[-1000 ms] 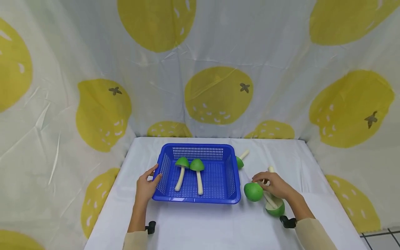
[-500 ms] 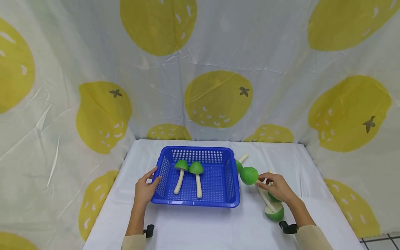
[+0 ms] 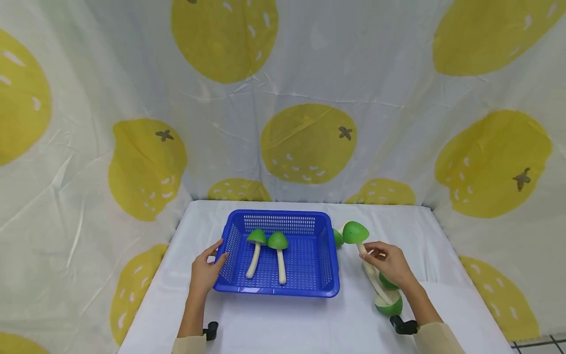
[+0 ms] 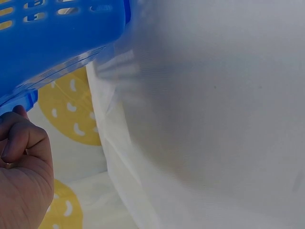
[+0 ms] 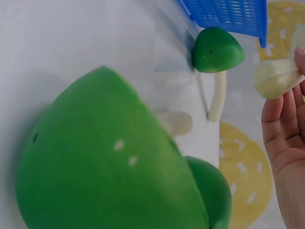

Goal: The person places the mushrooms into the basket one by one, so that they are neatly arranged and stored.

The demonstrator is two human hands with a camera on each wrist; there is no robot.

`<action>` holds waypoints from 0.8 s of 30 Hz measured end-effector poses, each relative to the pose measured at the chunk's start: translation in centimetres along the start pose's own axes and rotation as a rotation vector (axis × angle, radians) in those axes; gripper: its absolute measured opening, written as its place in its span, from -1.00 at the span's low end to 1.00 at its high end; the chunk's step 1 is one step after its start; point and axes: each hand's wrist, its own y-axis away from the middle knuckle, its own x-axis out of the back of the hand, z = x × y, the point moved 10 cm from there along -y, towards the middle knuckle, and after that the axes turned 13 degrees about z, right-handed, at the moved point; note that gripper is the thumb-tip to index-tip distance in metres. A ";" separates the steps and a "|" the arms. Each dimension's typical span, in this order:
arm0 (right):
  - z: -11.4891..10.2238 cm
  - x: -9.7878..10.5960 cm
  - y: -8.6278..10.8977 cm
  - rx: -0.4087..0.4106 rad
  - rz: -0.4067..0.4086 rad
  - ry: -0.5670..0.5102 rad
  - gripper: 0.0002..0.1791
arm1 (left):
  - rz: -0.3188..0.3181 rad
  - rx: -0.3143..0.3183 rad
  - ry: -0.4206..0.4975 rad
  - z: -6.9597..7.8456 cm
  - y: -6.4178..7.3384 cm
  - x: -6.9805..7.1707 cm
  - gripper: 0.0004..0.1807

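My left hand (image 3: 205, 273) holds the left rim of a blue perforated plastic basket (image 3: 305, 260); in the left wrist view the fingers (image 4: 21, 140) are bent at its edge. Two toy mushrooms with green caps and pale stems, one (image 3: 256, 237) beside the other (image 3: 278, 242), lie inside. Right of the basket, my right hand (image 3: 391, 265) pinches a third such mushroom (image 3: 355, 233) by its stem, cap upward and apart from the basket. In the right wrist view the pale stem end (image 5: 276, 78) pokes out below the fingers.
Another mushroom (image 3: 338, 238) lies against the basket's right side, partly hidden. Below my right hand are a mushroom with its cap toward me (image 3: 389, 306) and a second green cap (image 3: 386, 281). White cloth (image 3: 274, 324) covers the table; a lemon-print curtain (image 3: 212, 128) hangs around it.
My right hand has lifted the mushroom and turned it from cap down toward me to cap up, moving it away from the two beside it. The left hand and basket stay put.
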 end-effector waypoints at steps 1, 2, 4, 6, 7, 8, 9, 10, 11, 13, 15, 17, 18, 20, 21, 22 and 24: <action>0.0 0.1 0.0 -0.008 0.013 -0.011 -0.68 | -0.004 0.003 -0.003 0.0 0.0 -0.1 -0.46; -0.1 0.1 0.0 -0.013 0.024 -0.022 -0.67 | -0.006 0.007 -0.008 -0.1 0.0 -0.1 -0.46; -0.3 0.1 -0.1 -0.020 0.041 -0.041 -0.67 | -0.006 0.005 -0.017 -0.1 -0.1 -0.2 -0.46; -0.6 0.0 -0.2 -0.027 0.053 -0.060 -0.68 | -0.004 0.006 -0.020 -0.2 -0.1 -0.2 -0.46; -0.7 -0.1 -0.2 -0.029 0.061 -0.064 -0.68 | -0.002 0.007 -0.019 -0.2 -0.1 -0.1 -0.46; -0.9 -0.2 -0.3 -0.033 0.068 -0.070 -0.68 | -0.002 0.007 -0.017 -0.2 -0.1 -0.1 -0.46; -1.1 -0.4 -0.4 -0.034 0.073 -0.076 -0.69 | -0.001 0.006 -0.017 -0.2 -0.1 0.0 -0.47; -1.3 -0.5 -0.4 -0.037 0.074 -0.079 -0.69 | 0.001 0.006 -0.015 -0.3 0.0 0.1 -0.47; -1.5 -0.7 -0.3 -0.039 0.076 -0.076 -0.69 | 0.004 0.012 -0.012 -0.4 0.1 0.2 -0.48; -1.9 -0.9 -0.3 -0.044 0.082 -0.077 -0.69 | 0.008 0.008 -0.012 -0.4 0.2 0.3 -0.48; -2.2 -1.1 -0.4 -0.054 0.089 -0.083 -0.68 | 0.012 0.005 -0.010 -0.3 0.2 0.4 -0.49; -2.4 -1.2 -0.5 -0.074 0.096 -0.087 -0.68 | 0.008 0.001 -0.009 -0.2 0.1 0.2 -0.48; -2.4 -1.3 -0.6 -0.084 0.099 -0.092 -0.68 | 0.004 0.003 -0.009 -0.2 0.1 0.2 -0.48; -2.4 -1.6 -0.7 -0.105 0.100 -0.098 -0.66 | 0.001 0.010 -0.006 -0.2 0.1 0.0 -0.48; -2.4 -1.7 -0.7 -0.113 0.096 -0.097 -0.65 | 0.002 0.011 -0.003 -0.2 0.0 0.0 -0.47; -2.5 -1.9 -0.8 -0.123 0.091 -0.100 -0.64 | 0.001 0.008 -0.001 -0.2 0.0 -0.1 -0.47; -2.8 -2.3 -0.8 -0.134 0.086 -0.106 -0.61 | 0.006 0.009 0.004 -0.2 0.0 -0.1 -0.47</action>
